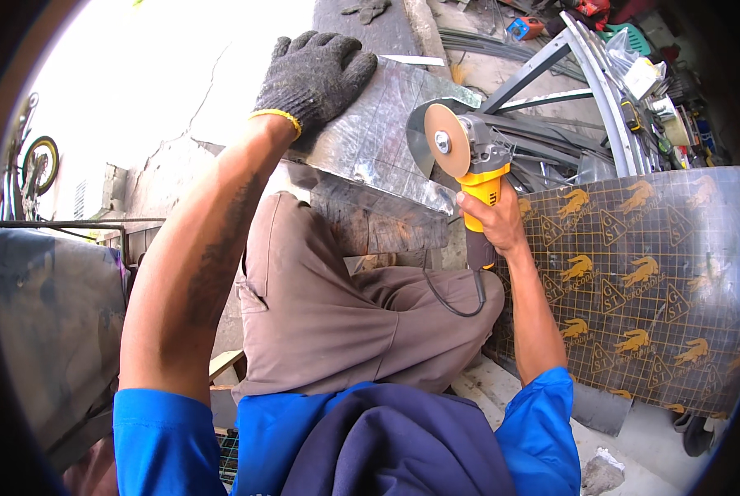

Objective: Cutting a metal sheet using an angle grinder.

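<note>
two hands busy: my gloved left hand (pixel 316 74) flat on metal sheet (pixel 378 136); right hand (pixel 490 219) gripping yellow angle grinder (pixel 469 161).

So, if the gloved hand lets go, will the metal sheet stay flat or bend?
The metal sheet looks thin, so it would probably flex and rattle. Its cut edge looks sharp, which fits the glove on the left hand. Its shiny face is likely slippery.
</note>
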Demonstrator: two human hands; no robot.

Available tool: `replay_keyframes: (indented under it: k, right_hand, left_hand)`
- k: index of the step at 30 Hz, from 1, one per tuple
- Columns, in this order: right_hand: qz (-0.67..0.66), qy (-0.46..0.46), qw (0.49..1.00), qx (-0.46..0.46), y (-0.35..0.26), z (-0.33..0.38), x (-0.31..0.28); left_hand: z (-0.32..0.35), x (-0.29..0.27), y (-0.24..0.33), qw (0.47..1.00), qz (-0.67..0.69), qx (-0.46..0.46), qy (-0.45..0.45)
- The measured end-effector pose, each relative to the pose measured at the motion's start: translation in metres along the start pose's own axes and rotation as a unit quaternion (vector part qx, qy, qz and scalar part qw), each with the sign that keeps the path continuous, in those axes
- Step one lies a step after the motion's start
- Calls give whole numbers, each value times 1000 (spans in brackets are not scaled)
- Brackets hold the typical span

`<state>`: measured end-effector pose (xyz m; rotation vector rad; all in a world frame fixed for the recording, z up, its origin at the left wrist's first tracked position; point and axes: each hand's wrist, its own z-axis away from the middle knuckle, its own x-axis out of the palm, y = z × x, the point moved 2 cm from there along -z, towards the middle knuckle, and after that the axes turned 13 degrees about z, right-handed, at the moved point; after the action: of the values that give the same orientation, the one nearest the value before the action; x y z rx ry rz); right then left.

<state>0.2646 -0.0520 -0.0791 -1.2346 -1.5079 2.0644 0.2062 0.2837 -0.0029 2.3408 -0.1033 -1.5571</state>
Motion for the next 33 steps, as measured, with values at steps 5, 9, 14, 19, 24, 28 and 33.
replay_keyframes:
  k: [5,9,14,19,24,28,33]
  right_hand:
    - [28,-11,999,-28,7,-4,2]
    - [41,-10,999,-18,3,-6,5]
    - [39,-16,999,-23,2,-7,5]
    - [35,-7,999,-33,5,-8,7]
    - [10,15,1000,-14,9,-7,6]
    - [30,-2,1000,0,4,-6,4]
    - [31,-27,999,-19,-9,-3,3]
  left_hand:
    - [0,2,0,1000,-11,2,-1]
    - [0,4,-7,999,3,30,41]
    - [-1,3,0,1000,-14,4,-8]
    - [-1,1,-1,1000,-19,9,-9]
    - [-1,2,1,1000,-11,12,-6]
    - [-1,3,-2,1000,-14,7,2]
    - [-2,5,-4,1000,-14,23,9]
